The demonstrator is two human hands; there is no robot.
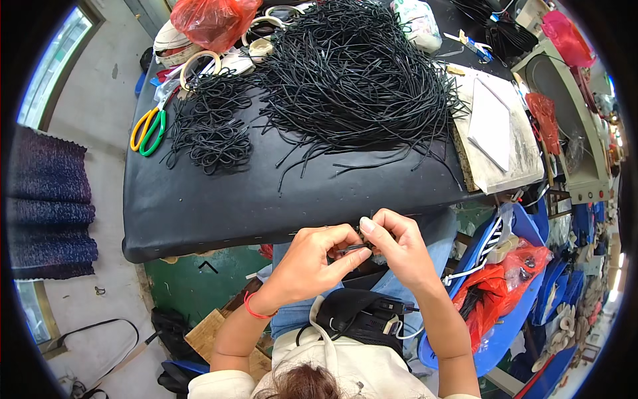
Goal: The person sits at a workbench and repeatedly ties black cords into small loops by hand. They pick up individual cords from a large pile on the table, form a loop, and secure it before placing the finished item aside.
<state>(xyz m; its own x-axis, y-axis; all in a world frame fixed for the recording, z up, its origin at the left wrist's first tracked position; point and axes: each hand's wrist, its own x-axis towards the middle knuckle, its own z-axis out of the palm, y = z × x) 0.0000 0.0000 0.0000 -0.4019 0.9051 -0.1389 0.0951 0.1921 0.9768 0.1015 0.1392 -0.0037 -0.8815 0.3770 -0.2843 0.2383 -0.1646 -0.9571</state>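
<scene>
— Hair (302, 384) comes first, at the bottom edge, nearest the camera. Past it, where is the cord (353, 248)?

— Between the two hands, over the lap, just on the person's side of the table (219, 213). Its visible stretch runs roughly crosswise, left to right, tipped up a little at the right end

— Which hand is nearer to it?

— Neither; both touch it. It passes between the thumb and forefinger of the left hand (302, 263) and on to the fingertips of the right hand (402, 249), so the fingertips nearly meet around it

— And the grip?

— Narrow on both sides. The left pinches the cord between thumb and forefinger; the right is closed on it too, thumb bent toward curled fingers. Just where the right thumb presses, I cannot tell

— What does the cord look like?

— Black, thin, round and limp, as far as it shows. Most of it is hidden by fingers, so I can't say whether it is looped or knotted there

— Further out?

— Straight ahead on the table, a big pile (352, 86) of similar black cords, loose ends trailing toward the person. Left of that, a smaller heap (219, 139), more looped, with scissors (161, 114) just beside it. Right of the pile, a worn board (528, 159) with white paper (490, 123) on it. Off the right forearm, low down, a blue tub (488, 356) holds a red bag (492, 309)
</scene>
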